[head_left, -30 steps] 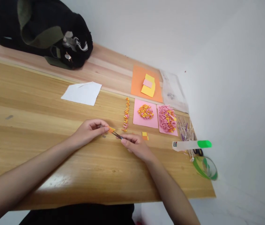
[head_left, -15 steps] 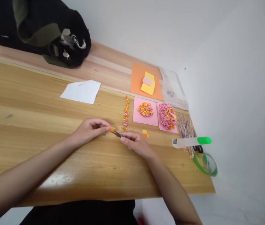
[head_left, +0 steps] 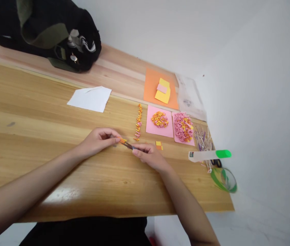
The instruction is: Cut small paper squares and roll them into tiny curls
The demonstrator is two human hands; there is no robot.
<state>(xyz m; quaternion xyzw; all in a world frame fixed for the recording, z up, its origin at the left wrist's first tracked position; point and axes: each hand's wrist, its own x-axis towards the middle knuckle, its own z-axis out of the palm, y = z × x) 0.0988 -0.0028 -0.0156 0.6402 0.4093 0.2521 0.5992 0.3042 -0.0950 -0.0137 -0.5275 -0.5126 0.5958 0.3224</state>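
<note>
My left hand [head_left: 103, 139] pinches a small orange-and-yellow piece of paper [head_left: 122, 140] between thumb and fingers. Slim metal tweezers [head_left: 128, 146] are held in my right hand [head_left: 148, 156], their tips meeting the paper. Part of the tweezers is hidden by my fingers. To the right lie small yellow and orange paper pieces [head_left: 158, 145]. Just beyond my hands runs a column of tiny twisted orange, yellow and pink paper bits [head_left: 138, 122]. More such bits form a heap [head_left: 159, 119] on a pink sheet [head_left: 151, 129], with a larger, mostly pink heap [head_left: 183, 127] beside it.
Behind are an orange sheet [head_left: 148, 92] with yellow and pink papers, and a clear plastic bag [head_left: 192, 95]. Torn white paper [head_left: 90, 99] lies left, below a black bag [head_left: 83, 34]. At right are a green-capped tube [head_left: 208, 155], black-handled scissors [head_left: 218, 163] and green tape [head_left: 218, 179].
The camera view has shifted slightly. Both hands keep nearly the same position, with the tweezers still at the small paper.
</note>
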